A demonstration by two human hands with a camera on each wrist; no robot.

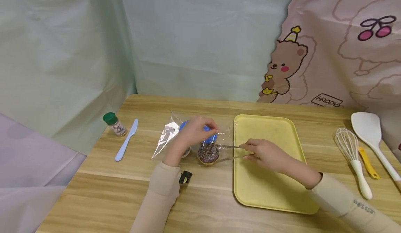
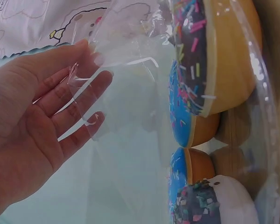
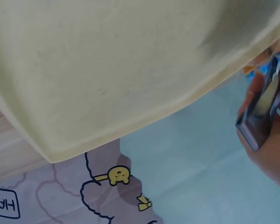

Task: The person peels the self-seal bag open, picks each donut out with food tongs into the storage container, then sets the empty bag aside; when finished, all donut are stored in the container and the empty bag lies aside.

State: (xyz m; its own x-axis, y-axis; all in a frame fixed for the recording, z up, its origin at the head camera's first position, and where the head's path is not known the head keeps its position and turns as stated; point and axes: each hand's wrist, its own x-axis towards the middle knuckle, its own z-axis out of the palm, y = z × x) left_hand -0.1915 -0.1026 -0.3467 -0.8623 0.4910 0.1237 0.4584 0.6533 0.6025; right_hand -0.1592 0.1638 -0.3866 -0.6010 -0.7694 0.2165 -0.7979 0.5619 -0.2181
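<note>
**Clear bag, metal tongs, chocolate doughnut: a loose grip could be the trouble**

The wooden table [image 1: 109, 191] carries everything. On it lies the yellow tray [image 1: 269, 189], with the bag [image 1: 167, 135] just beside its left edge.

The left hand [image 1: 195, 132] pinches the bag's thin film between thumb and forefinger, its other fingers spread apart. If that pinch slipped, the film could sag onto the tongs and snag them.

The right hand [image 1: 266, 154] is clamped on the tongs [image 1: 230, 146], fingers curled around the metal above the tray's left edge. The tongs point into the bag, their two arms apart.

The chocolate doughnut [image 1: 205, 154] lies inside the bag, with the tong ends at its right side, one toward its upper edge, one toward its lower. Whether they press on it cannot be told. A weak or off-centre squeeze could let it roll free; too hard a squeeze might dent it, if it is soft.

Two blue doughnuts [image 1: 210, 135] and a dark-and-white doughnut [image 2: 214, 205] share the bag. They sit close enough that a careless pull could drag one along or knock it aside.
</note>
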